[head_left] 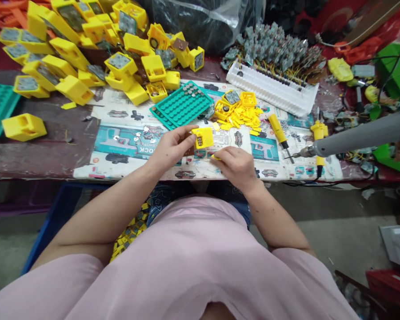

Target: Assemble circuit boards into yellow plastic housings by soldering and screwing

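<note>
My left hand [173, 146] grips a small yellow plastic case [204, 137] between thumb and fingers. A slot in the case's left side shows a few dark round parts, likely button cells. Just to the right and lower, my right hand [236, 165] pinches a small yellow plastic piece [215, 157], mostly covered by the fingers. The two hands are a short way apart. Behind the case lies a heap of small yellow plastic pieces [240, 116]. A green tray [182, 106] with round pockets, some holding button cells, sits beyond my left hand.
Several yellow cases [75, 89] are piled at back left. A white foam rack [270, 91] stands before many circuit boards [280, 49]. At right are a yellow-handled screwdriver [278, 130], a soldering iron [319, 131] and a grey powered screwdriver [363, 131] reaching over the table.
</note>
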The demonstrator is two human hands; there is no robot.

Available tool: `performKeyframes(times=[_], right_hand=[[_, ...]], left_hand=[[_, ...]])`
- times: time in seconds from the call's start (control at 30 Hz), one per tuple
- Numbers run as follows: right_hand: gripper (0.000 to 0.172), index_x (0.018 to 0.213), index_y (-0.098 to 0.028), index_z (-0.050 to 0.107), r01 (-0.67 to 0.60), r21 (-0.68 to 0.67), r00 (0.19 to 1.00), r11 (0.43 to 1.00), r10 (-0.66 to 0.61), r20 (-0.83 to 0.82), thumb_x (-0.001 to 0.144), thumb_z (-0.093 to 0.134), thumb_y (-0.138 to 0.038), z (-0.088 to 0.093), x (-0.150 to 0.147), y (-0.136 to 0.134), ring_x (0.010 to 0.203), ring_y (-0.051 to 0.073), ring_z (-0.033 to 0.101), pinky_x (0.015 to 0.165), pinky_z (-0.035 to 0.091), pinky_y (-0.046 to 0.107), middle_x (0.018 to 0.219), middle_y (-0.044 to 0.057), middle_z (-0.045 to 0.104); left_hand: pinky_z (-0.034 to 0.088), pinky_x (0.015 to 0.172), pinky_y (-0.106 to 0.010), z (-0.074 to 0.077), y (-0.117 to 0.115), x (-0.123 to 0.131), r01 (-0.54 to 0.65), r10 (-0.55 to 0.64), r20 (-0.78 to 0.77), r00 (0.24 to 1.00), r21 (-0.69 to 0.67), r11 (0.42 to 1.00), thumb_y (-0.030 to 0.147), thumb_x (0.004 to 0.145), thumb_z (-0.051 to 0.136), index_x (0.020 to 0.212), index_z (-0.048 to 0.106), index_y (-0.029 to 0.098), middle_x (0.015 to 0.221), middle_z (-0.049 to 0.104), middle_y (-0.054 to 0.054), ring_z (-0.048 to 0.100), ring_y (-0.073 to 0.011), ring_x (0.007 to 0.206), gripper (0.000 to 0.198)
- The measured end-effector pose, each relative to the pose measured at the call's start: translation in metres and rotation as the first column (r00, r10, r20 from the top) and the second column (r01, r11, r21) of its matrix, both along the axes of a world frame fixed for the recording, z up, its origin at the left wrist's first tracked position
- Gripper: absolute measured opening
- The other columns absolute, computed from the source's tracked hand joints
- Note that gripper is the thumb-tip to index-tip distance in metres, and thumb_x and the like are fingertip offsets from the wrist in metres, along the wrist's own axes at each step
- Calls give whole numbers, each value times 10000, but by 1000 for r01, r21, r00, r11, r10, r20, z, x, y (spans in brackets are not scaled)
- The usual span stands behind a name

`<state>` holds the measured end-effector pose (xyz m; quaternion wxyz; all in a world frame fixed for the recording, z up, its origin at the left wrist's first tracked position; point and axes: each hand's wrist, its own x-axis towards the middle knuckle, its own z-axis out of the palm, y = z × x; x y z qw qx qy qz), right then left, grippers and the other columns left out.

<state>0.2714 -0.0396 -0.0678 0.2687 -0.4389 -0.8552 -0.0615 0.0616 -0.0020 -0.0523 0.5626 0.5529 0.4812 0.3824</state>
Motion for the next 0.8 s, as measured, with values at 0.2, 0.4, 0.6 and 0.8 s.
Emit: performKeyframes(times=[0.2,0.4,0.6,0.8], right_hand=[[262,1036,-202,728,208,47,977,977,-209,33,1003,488,-302,-2,20,9,837,192,628,745,418,330,901,65,739],[339,1148,-186,708,163,-102,970,981,-179,-162,935,606,-431,4,17,4,1021,245,644,897,485,415,1104,107,743],[504,1246,-255,660,-271,-553,516,788,-366,-774,824,715,-525,17,-13,2,960,188,727,868,617,373,1101,36,764],[352,987,-239,730,-257,-502,380,826,-391,-838,722,825,-451,30,-25,7,882,205,752,866,642,408,975,21,774]], left_hand=[[524,550,-269,7,4,1,23,25,224,974,-209,978,435,756,707,1128,692,157,884,749,-75,645,-145,607,465],[483,513,-231,10,0,0,28,20,233,972,-201,979,431,756,738,1135,693,175,910,746,-62,599,-103,560,460],[567,753,-282,9,-9,5,49,-42,219,975,-25,998,499,816,713,1231,651,211,1087,725,-66,694,-183,900,509],[441,1128,-341,7,-16,0,-185,153,212,965,140,973,427,881,645,1288,610,255,1465,559,-67,483,-225,1407,444]])
